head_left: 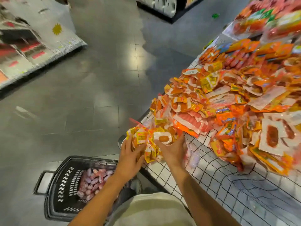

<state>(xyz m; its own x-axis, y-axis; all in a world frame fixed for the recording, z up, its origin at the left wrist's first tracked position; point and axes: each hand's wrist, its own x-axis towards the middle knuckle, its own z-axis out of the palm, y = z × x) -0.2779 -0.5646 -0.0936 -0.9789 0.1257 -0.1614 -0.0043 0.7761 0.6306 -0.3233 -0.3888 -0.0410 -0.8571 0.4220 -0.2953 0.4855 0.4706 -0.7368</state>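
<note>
My left hand and my right hand together hold a bunch of small yellow and white snack packets at the near corner of a display bin. The left hand cups the bunch from the left, and the right hand grips it from the right, with a packet showing an orange sausage on top. The bunch hangs over the bin's edge, above the floor. A big heap of orange and yellow packets fills the bin beyond my hands.
The wire-grid bin rim runs from my right arm up and to the right. A black shopping basket holding pink wrapped sausages stands on the grey floor at lower left. Shelving stands at far left and top centre.
</note>
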